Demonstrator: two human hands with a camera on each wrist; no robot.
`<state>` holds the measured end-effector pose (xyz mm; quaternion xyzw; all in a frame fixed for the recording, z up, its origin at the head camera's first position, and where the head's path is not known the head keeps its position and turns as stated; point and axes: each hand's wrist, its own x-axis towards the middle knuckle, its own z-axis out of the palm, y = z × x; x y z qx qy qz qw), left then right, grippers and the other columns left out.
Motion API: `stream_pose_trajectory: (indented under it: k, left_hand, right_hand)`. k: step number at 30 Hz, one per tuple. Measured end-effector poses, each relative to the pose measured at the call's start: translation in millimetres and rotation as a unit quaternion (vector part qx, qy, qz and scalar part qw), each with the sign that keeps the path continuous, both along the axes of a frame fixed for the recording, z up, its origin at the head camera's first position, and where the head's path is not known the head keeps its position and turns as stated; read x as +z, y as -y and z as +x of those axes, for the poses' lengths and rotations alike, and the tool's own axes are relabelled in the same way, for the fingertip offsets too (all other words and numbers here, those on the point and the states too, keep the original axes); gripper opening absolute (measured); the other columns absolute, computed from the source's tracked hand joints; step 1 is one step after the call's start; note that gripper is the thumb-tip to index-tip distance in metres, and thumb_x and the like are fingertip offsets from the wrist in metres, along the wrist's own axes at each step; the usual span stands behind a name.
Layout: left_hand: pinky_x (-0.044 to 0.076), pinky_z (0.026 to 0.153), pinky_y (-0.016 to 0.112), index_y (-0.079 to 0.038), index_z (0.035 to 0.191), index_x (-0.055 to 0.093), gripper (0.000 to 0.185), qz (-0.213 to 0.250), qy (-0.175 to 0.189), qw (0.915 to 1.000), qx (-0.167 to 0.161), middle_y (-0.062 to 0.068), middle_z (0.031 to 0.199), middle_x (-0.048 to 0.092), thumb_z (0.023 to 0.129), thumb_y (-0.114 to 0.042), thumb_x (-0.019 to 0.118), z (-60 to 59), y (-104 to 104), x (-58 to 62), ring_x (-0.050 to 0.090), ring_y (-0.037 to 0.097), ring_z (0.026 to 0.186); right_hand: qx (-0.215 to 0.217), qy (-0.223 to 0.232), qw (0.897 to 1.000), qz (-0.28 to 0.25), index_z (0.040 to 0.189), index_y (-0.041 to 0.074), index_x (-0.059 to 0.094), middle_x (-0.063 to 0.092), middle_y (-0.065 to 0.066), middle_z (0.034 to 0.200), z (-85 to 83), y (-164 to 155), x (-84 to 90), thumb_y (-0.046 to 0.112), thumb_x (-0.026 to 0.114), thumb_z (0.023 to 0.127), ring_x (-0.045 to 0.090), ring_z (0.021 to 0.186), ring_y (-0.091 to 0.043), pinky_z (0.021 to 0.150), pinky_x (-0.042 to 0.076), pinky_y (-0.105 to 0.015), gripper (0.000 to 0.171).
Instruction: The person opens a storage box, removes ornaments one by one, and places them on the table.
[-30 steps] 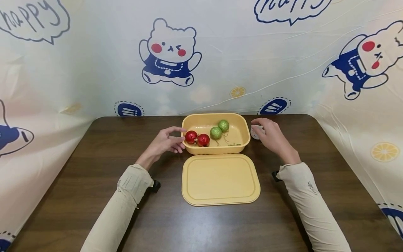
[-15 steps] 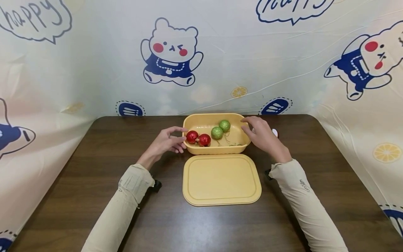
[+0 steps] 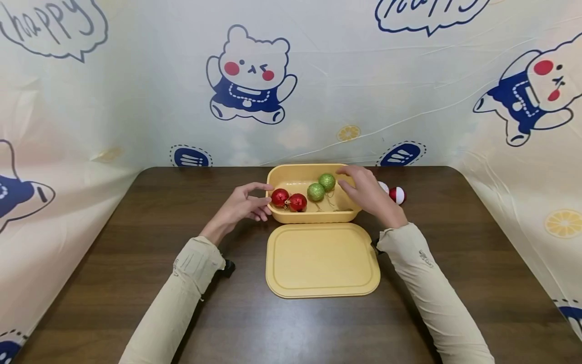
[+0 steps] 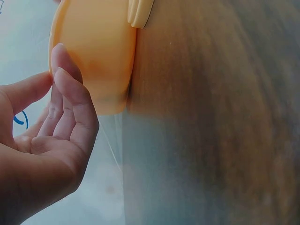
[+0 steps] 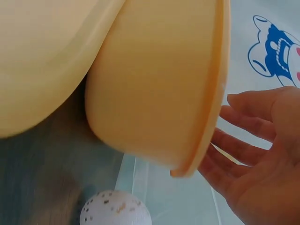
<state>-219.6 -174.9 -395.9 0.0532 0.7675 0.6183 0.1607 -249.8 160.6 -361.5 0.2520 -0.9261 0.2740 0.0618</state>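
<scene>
Right hand (image 3: 364,194), fingers loosely spread and empty, reaches over the right rim of the yellow plastic tub (image 3: 300,174); nearest green glitter bauble (image 3: 327,181) lies just left of its fingertips (inside the tub). Left hand (image 3: 243,206), relaxed, touches the tub's left wall.

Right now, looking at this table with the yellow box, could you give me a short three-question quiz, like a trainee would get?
1. True or false: the lid sits on the yellow box.
2. How many baubles lie inside the box?
3. Which hand reaches over the box: A left hand, B right hand?

Key:
1. False; it lies flat on the table, in front of the box.
2. Four: two red baubles, two green baubles.
3. B.
</scene>
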Motion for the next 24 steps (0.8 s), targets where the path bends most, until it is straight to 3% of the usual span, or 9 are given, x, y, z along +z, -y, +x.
stream_pose_trajectory:
  k: [12, 24]
  left_hand:
    - [0.06, 0.066, 0.039, -0.012, 0.137, 0.055, 0.042, 0.0, 0.004, 1.0, -0.005, 0.016, 0.083, 0.072, 0.097, -0.02, 0.067, -2.5, -5, -2.1, 0.068, 0.023, 0.064]
    - [0.06, 0.065, 0.037, -0.013, 0.137, 0.055, 0.041, 0.002, 0.003, 1.0, 0.004, 0.017, 0.083, 0.072, 0.097, -0.021, 0.066, -1.6, 3, -3.7, 0.068, 0.023, 0.063]
  right_hand:
    - [0.002, 0.014, 1.0, 0.018, 0.127, -0.005, 0.062, 0.061, -0.023, 0.128, -12.5, 16, -8.2, 0.003, 0.06, 0.097, 0.055, 0.122, -0.038, 0.101, 0.045, -0.052, 0.031]
    - [0.032, -0.012, 0.999, 0.041, 0.118, -0.008, 0.064, 0.064, -0.025, 0.121, -28.1, 32, -25.3, -0.011, 0.059, 0.088, 0.058, 0.115, -0.038, 0.1, 0.046, -0.05, 0.031]
